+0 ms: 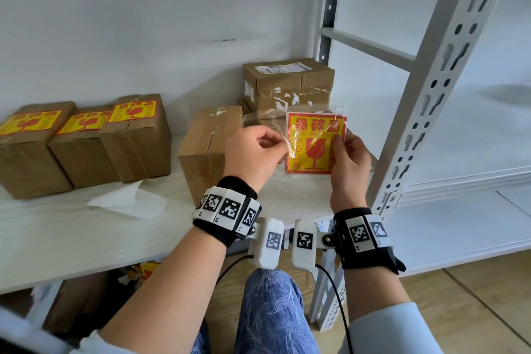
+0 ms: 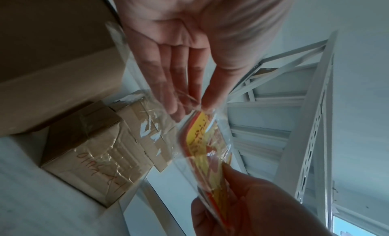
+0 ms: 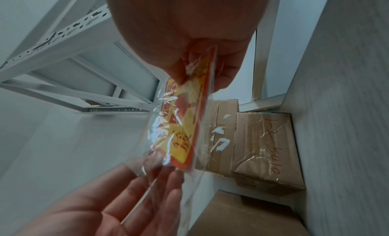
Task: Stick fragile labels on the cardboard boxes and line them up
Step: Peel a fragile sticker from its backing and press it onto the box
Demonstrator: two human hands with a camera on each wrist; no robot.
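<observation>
The right hand (image 1: 349, 164) pinches a clear plastic bag (image 1: 296, 123) holding a stack of red-and-yellow fragile labels (image 1: 314, 142), thumb on the front face, fingers behind. The left hand (image 1: 253, 155) pinches the bag's loose open edge between thumb and fingertips (image 2: 174, 106), the other fingers nearly straight. Both hold the bag in the air above the white shelf (image 1: 86, 227). Just left of the hands stands an unlabelled cardboard box (image 1: 205, 149); behind the bag sits a taped box (image 1: 287, 83) on another. Far left, three labelled boxes (image 1: 83, 144) stand side by side, touching. A peeled white backing sheet (image 1: 129, 200) lies before them.
</observation>
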